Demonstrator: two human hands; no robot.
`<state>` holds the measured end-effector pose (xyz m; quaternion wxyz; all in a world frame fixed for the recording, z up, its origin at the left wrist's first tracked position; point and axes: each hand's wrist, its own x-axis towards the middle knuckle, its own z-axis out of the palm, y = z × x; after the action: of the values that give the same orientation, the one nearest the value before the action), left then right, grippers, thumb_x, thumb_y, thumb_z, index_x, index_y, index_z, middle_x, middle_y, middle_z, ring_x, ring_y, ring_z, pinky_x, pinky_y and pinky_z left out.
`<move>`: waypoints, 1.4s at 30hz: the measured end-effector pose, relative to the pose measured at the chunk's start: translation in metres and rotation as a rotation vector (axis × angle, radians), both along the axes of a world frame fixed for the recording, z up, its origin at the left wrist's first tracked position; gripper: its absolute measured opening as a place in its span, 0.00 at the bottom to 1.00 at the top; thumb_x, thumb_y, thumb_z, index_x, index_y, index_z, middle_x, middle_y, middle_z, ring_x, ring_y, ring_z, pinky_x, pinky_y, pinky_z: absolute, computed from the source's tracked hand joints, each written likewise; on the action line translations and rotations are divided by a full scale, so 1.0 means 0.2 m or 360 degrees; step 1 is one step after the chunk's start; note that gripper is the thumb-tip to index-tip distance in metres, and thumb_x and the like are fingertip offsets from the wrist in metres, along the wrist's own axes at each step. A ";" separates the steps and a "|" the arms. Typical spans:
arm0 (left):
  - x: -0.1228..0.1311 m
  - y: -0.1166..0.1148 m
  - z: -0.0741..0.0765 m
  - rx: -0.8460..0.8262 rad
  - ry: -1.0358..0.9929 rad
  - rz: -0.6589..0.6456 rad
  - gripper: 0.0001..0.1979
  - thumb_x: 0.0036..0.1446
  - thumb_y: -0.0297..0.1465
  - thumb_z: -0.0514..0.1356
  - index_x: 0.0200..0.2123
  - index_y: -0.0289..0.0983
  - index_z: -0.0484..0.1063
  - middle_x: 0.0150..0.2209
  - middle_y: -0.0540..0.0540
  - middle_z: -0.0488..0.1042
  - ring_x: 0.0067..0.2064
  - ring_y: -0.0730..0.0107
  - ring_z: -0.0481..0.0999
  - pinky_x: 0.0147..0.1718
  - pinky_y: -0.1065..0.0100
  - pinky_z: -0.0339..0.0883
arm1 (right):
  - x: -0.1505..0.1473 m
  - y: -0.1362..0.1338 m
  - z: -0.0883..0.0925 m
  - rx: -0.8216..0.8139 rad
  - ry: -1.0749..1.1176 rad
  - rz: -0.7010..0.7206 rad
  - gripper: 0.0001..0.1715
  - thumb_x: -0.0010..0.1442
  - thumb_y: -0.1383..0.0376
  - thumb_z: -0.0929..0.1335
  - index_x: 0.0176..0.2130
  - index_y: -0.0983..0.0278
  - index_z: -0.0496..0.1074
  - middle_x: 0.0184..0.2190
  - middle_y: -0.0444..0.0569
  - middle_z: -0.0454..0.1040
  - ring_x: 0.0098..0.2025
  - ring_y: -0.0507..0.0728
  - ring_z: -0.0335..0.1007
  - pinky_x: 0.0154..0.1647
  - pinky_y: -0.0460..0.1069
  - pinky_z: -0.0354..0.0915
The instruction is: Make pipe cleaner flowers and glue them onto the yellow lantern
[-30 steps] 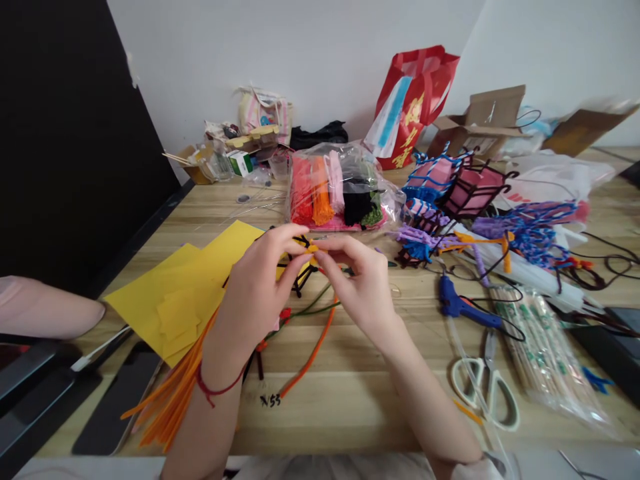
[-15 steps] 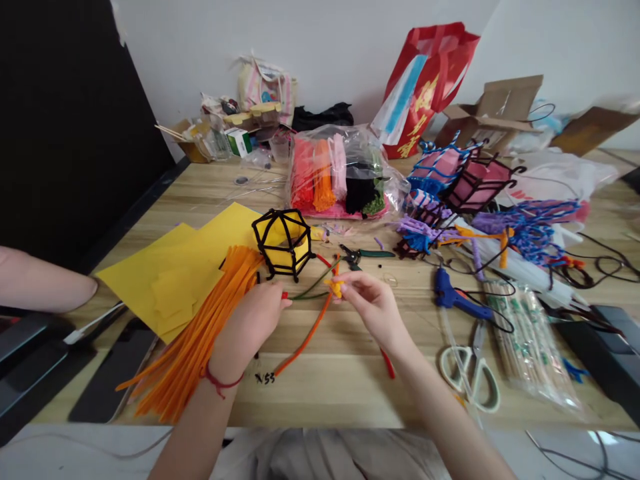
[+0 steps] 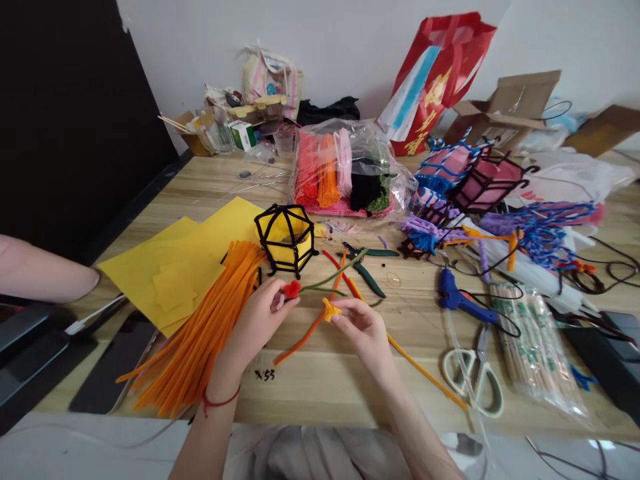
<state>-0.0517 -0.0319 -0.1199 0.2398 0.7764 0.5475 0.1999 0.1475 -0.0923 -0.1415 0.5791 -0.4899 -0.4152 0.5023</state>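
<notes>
Between the fingertips of my left hand is a small red pipe-cleaner flower, with green pipe-cleaner stems running off to its right. My right hand pinches a small yellow pipe-cleaner flower, close beside the red one but apart from it. An orange pipe cleaner lies under and in front of the flowers. From beneath my right hand, a yellow-orange pipe cleaner stretches toward the table's front edge. Behind my left hand stands a black-framed yellow lantern.
Orange pipe cleaners lie in a bundle on yellow sheets. Green-handled pliers rest beyond my right hand. Right of it are a blue glue gun, scissors and bagged sticks. Another person's arm reaches in from the left.
My left hand has turned, bringing the red flower into view and swinging its green stems farther right. My right hand has lowered slightly. The yellow-orange pipe cleaner now shows at the lower right.
</notes>
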 end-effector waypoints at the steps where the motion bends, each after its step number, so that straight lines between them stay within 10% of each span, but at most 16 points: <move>1: 0.01 -0.02 0.03 0.0006 -0.0049 -0.0004 0.08 0.66 0.37 0.56 0.39 0.38 0.67 0.29 0.52 0.67 0.30 0.71 0.70 0.30 0.71 0.66 | 0.00 -0.01 0.02 0.0065 -0.0036 -0.0005 0.12 0.55 0.57 0.77 0.37 0.61 0.80 0.43 0.54 0.80 0.45 0.59 0.79 0.43 0.53 0.77; 5: 0.03 -0.09 0.14 0.0018 -0.0322 0.0018 0.10 0.65 0.40 0.57 0.41 0.39 0.69 0.28 0.52 0.71 0.29 0.72 0.71 0.28 0.72 0.64 | 0.01 -0.06 0.13 0.0414 -0.0394 -0.0058 0.06 0.63 0.65 0.71 0.42 0.57 0.78 0.53 0.55 0.73 0.57 0.61 0.72 0.50 0.56 0.75; 12: 0.07 -0.16 0.27 0.0315 -0.0322 0.0096 0.05 0.63 0.32 0.60 0.42 0.40 0.72 0.27 0.54 0.72 0.26 0.74 0.69 0.28 0.73 0.63 | 0.04 -0.12 0.31 0.0981 -0.0923 -0.0110 0.20 0.62 0.75 0.68 0.50 0.55 0.72 0.56 0.55 0.70 0.47 0.59 0.78 0.51 0.59 0.75; 18: 0.13 -0.23 0.29 0.0556 -0.0429 0.0104 0.08 0.61 0.27 0.61 0.44 0.41 0.73 0.28 0.53 0.72 0.28 0.75 0.69 0.29 0.73 0.64 | 0.04 -0.12 0.38 0.0791 -0.0894 -0.0137 0.17 0.63 0.75 0.67 0.48 0.57 0.71 0.61 0.55 0.64 0.58 0.61 0.71 0.58 0.60 0.72; 28: 0.24 -0.29 0.29 -0.0144 -0.1122 0.0109 0.08 0.66 0.40 0.58 0.40 0.41 0.70 0.26 0.54 0.69 0.25 0.77 0.67 0.24 0.75 0.62 | 0.07 -0.12 0.39 0.0774 -0.0747 -0.0275 0.16 0.64 0.74 0.66 0.48 0.57 0.71 0.56 0.53 0.70 0.60 0.61 0.69 0.61 0.61 0.68; 42: 0.23 -0.29 0.28 0.0438 -0.0658 -0.0096 0.09 0.65 0.29 0.56 0.47 0.41 0.71 0.38 0.47 0.80 0.38 0.69 0.79 0.36 0.70 0.71 | 0.04 -0.12 0.40 0.0582 -0.0489 -0.0219 0.10 0.67 0.70 0.66 0.46 0.58 0.73 0.48 0.52 0.74 0.49 0.57 0.75 0.47 0.52 0.74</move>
<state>-0.0052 -0.0891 -0.0636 0.2446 0.7604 0.4310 0.4199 0.1552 -0.1155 -0.0617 0.6210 -0.4747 -0.5479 0.2979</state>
